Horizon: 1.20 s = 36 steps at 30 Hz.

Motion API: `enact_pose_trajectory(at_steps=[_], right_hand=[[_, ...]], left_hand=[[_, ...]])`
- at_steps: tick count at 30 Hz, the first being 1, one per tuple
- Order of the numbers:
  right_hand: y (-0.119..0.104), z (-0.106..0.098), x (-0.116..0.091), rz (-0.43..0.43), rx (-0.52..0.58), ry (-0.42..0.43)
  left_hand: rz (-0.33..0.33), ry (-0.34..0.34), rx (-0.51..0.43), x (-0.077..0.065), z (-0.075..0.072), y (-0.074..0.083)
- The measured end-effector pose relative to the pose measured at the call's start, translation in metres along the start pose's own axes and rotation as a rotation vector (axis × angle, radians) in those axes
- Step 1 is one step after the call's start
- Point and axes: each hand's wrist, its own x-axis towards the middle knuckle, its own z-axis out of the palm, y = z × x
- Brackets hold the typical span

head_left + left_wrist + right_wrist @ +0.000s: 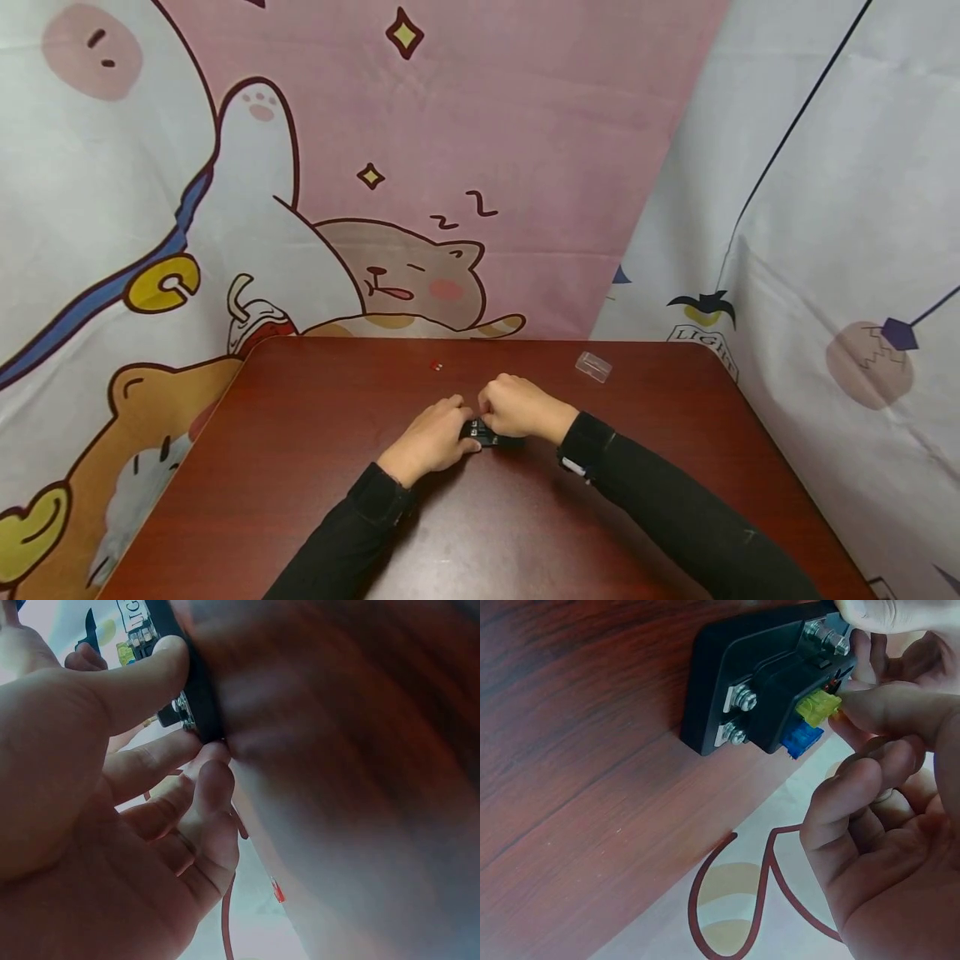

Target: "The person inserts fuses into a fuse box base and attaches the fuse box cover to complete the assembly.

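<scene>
A black fuse box (483, 433) with metal screw terminals (744, 697) rests on the table between the two hands. My left hand (431, 437) grips one end of it, the thumb over the terminals and the fingers at its side. A yellow blade fuse (817, 707) and a blue blade fuse (802, 739) sit side by side in the box. At the row beside the yellow one, my right hand (521, 407) pinches a small blade fuse between curled thumb and forefinger. Only an orange edge of it shows; the fingers hide the rest.
Toward the back right of the brown table (315, 500) lies a clear plastic case (593, 367). Some tiny red pieces (437, 365) lie near the far edge, left of the case. A printed cloth (525, 167) hangs behind and beside the table.
</scene>
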Motion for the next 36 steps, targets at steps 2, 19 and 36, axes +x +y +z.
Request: enact_pose_trajectory(at_steps=[2,19,36], right_hand=[[-0.001,0.001,0.0,0.008,0.005,0.0],[0.004,-0.001,-0.01,0.037,0.05,0.043],[0.037,-0.024,-0.036,0.048,0.208,0.002]], left_hand=[[0.001,0.003,-0.002,0.0,0.0,0.0],[-0.01,-0.011,-0.011,-0.001,0.0,0.001],[-0.034,-0.013,-0.011,0.001,-0.003,0.004]])
